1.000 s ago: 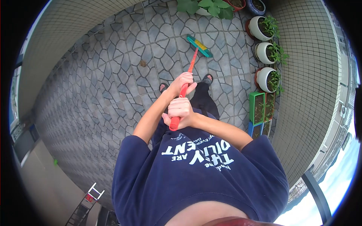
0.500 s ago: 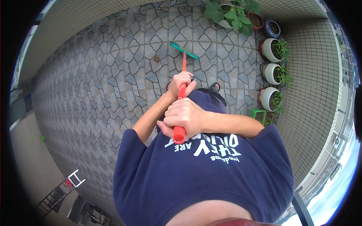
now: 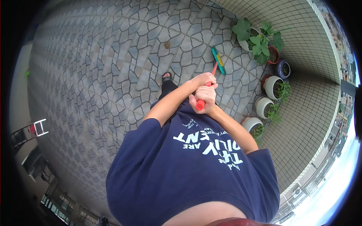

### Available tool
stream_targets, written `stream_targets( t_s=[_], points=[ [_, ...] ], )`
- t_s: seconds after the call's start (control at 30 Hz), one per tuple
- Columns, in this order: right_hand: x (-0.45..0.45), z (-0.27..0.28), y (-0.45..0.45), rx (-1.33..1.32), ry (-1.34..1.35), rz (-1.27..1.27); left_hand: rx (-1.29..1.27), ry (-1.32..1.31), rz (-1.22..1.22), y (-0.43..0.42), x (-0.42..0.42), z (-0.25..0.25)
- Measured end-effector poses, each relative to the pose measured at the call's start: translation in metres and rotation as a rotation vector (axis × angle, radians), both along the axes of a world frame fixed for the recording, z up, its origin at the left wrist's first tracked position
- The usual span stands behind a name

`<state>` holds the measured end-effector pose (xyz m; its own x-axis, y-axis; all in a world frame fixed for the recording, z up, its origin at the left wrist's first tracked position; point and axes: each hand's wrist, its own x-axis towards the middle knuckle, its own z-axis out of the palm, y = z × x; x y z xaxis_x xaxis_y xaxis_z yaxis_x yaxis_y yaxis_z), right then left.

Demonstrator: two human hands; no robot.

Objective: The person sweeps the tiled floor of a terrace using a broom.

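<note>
Both hands grip the red handle of a broom with a flat green head and a yellow strip. My left hand is wrapped round the handle farther from my body. My right hand is closed round it just below, close to the handle's rounded end, and the two hands nearly touch. The broom head rests on the patterned tile floor, short of the leafy potted plant. A small brown clump lies on the tiles to the left of the broom head.
Several pots line the tiled wall on the right, among them a white pot and a blue pot. My sandalled foot stands on the floor. A metal-framed ladder-like item stands far left.
My view has turned. The broom head has swung right, towards the potted plants, and lies at a steeper angle. My hands have come closer together on the handle.
</note>
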<state>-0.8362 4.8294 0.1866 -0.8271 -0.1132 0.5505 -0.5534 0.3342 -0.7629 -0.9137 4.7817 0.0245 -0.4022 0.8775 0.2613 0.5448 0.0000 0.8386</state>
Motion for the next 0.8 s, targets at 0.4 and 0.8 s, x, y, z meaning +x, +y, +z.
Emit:
stream_targets(
  t_s=[0.4, 0.8],
  points=[
    [-0.072, 0.025, -0.152, -0.177, 0.039, 0.348, -0.018, 0.060, 0.095, -0.192, -0.062, 0.044],
    [-0.107, 0.127, -0.173, -0.017, -0.193, 0.539, 0.263, -0.165, 0.499, -0.222, -0.064, 0.099]
  ],
)
